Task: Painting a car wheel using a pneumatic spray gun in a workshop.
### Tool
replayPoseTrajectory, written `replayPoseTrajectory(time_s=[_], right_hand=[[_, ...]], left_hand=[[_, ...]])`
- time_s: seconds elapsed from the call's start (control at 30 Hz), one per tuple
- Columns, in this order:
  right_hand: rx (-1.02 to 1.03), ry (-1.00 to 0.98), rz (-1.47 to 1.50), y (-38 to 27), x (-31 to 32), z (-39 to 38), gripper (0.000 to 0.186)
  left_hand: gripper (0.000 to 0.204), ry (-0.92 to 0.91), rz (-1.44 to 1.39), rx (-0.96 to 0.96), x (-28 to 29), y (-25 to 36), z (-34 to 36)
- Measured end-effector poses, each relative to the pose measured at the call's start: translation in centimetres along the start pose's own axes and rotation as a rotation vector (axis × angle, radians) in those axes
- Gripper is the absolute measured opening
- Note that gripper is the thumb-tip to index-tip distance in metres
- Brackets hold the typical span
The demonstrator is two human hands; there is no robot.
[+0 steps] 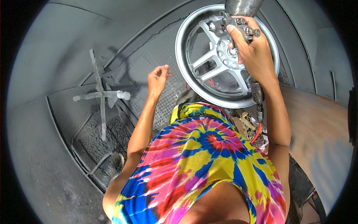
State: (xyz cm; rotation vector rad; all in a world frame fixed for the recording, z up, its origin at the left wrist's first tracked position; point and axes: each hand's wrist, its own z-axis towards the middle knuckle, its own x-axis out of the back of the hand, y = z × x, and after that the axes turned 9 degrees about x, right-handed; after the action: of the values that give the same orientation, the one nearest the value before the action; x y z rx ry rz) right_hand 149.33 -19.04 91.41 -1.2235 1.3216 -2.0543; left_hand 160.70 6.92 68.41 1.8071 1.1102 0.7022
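A spray gun (pixel 241 22) with a metal cup (pixel 244 6) sits in a worker's right hand (pixel 256 52), the grip wrapped firmly around it, over the far right part of a silver wheel (pixel 220 56). The gun's barrel runs roughly left to right, nozzle end to the left; the wheel spreads out to the left of the grip and toward the worker, its face up. The right hand is much the nearer to the hub; the left hand (pixel 159 77) hangs just left of the wheel, its grip curled closed with nothing visible inside. A red hose (pixel 257 133) shows nearer the worker, below a dark fitting (pixel 256 91) by the right wrist. Farther left stands a grey-coated cross-shaped frame (pixel 100 91); to the right, a brownish panel (pixel 317 123) curves away.
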Motion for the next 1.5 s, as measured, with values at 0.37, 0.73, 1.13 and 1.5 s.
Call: replayPoseTrajectory(time_s=[0.37,0.73,1.13,1.5], right_hand=[[-0.114,-0.246,-0.049,-1.8,-0.1,-0.6,0.029],[-0.042,-0.315,0.017,-2.2,-0.1,-2.5,0.028],[0.036,0.048,-0.050,-2.0,1.0,-0.5,0.029],[-0.054,-0.086,0.013,-3.7,2.0,-2.0,0.026]], left_hand=[[0.034,-0.167,-0.165,0.391,-4.8,-8.7,3.4],[0.016,-0.187,-0.284,0.494,-5.3,-8.5,3.3],[0.015,-0.207,-0.306,0.487,-5.4,-9.7,4.0],[0.015,-0.222,-0.283,0.476,-5.3,-10.0,4.5]])
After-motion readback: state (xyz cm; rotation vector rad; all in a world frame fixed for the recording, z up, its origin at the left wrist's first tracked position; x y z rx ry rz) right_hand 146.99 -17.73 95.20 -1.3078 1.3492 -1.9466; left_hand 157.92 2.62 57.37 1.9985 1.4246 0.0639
